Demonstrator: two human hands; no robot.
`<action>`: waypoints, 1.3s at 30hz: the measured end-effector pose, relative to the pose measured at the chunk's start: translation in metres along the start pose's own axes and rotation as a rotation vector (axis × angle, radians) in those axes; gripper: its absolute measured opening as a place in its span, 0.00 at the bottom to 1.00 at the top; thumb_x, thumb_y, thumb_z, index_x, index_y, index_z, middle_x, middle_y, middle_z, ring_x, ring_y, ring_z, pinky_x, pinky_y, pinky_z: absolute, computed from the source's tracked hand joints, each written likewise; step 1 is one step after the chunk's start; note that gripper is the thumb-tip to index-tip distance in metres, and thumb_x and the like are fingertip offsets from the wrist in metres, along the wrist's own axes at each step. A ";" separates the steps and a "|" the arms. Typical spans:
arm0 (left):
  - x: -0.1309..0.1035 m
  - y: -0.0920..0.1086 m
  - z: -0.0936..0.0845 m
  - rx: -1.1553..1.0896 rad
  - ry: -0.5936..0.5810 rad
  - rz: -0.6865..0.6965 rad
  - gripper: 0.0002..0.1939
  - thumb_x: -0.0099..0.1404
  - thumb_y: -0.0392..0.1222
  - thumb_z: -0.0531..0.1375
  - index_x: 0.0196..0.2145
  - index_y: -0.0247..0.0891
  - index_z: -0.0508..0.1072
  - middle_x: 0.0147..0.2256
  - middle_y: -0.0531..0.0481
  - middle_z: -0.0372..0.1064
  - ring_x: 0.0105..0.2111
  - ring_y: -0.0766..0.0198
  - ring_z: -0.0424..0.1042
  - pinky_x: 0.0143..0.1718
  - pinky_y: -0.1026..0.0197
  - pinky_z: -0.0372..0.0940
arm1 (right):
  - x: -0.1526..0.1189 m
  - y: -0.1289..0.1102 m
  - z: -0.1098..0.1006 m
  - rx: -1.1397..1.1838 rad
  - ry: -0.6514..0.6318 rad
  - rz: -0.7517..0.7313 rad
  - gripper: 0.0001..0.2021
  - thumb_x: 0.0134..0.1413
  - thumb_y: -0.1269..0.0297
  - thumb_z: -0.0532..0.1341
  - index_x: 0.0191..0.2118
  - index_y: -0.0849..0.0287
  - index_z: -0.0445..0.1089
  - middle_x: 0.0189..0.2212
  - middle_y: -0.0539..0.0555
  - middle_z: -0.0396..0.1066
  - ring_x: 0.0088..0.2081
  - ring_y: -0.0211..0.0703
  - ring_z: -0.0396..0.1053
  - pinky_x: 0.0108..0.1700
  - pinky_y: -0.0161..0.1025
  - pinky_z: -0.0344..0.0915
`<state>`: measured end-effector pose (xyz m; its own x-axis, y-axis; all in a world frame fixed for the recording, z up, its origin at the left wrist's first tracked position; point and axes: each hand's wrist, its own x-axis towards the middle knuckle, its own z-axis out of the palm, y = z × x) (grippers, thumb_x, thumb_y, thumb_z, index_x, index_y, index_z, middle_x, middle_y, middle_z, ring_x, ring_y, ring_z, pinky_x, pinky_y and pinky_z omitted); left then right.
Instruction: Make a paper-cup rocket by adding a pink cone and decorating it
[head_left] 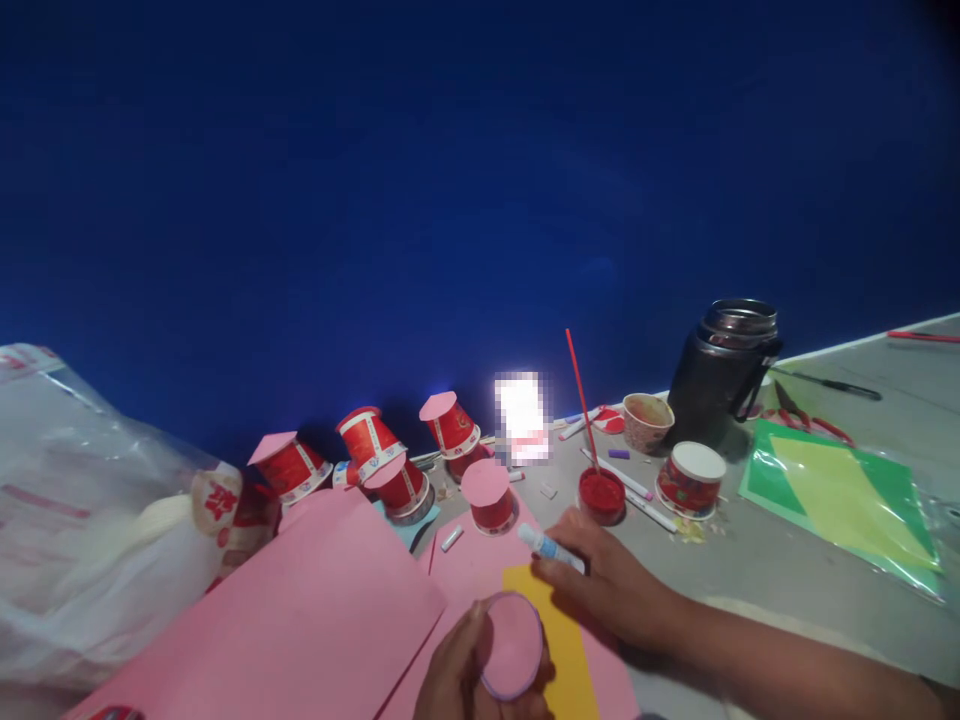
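My left hand [457, 665], at the bottom centre, is closed around a round pink paper disc [511, 645] with a thin purple edge. Its pink face is turned up to the camera. To the right, my right hand [600, 570] grips a white and blue glue tube [553, 548], its pale end pointing up and left. Just past that end stands an upside-down red paper cup [493, 512] with a pink disc on top. Beneath both hands lie pink paper and a yellow strip [562, 640]. The tube and the disc are apart.
Several red cups [371, 440] stand at the back left, beside a plastic bag [97, 520]. Large pink sheets [300, 620] cover the left. A red paint cup [601, 495] with a stick, markers [651, 512], a dark flask [720, 370] and packaged green paper [840, 510] lie right.
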<state>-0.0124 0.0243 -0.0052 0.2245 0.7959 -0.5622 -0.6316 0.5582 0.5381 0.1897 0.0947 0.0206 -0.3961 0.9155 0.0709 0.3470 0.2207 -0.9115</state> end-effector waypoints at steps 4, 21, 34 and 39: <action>0.000 0.002 0.003 -0.058 0.060 0.079 0.22 0.67 0.51 0.66 0.47 0.28 0.78 0.38 0.31 0.80 0.36 0.46 0.82 0.32 0.53 0.75 | 0.003 0.005 -0.007 -0.041 0.099 0.019 0.14 0.64 0.54 0.61 0.31 0.57 0.70 0.33 0.52 0.66 0.36 0.45 0.66 0.40 0.41 0.61; -0.018 0.011 0.027 -0.238 0.021 0.215 0.19 0.75 0.50 0.57 0.49 0.30 0.77 0.52 0.35 0.76 0.51 0.43 0.78 0.52 0.37 0.75 | 0.010 0.015 -0.016 -0.635 -0.002 0.104 0.09 0.62 0.59 0.64 0.39 0.59 0.78 0.39 0.59 0.80 0.39 0.51 0.76 0.37 0.39 0.57; -0.018 0.012 0.025 -0.231 -0.052 0.150 0.27 0.73 0.56 0.60 0.55 0.28 0.73 0.52 0.27 0.75 0.52 0.38 0.78 0.51 0.41 0.75 | 0.009 0.004 -0.024 -0.704 -0.034 0.126 0.12 0.60 0.51 0.67 0.38 0.56 0.77 0.31 0.54 0.79 0.32 0.47 0.74 0.30 0.40 0.49; -0.018 0.012 0.025 -0.238 -0.024 0.168 0.25 0.73 0.55 0.59 0.54 0.30 0.74 0.52 0.31 0.76 0.51 0.38 0.79 0.49 0.38 0.75 | -0.002 -0.013 -0.035 -0.735 0.024 0.127 0.39 0.50 0.43 0.73 0.65 0.55 0.68 0.29 0.51 0.80 0.29 0.50 0.74 0.29 0.39 0.47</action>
<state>-0.0049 0.0224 0.0273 0.1174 0.8795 -0.4611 -0.8172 0.3494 0.4584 0.2155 0.1015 0.0466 -0.2988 0.9543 -0.0004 0.8715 0.2727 -0.4076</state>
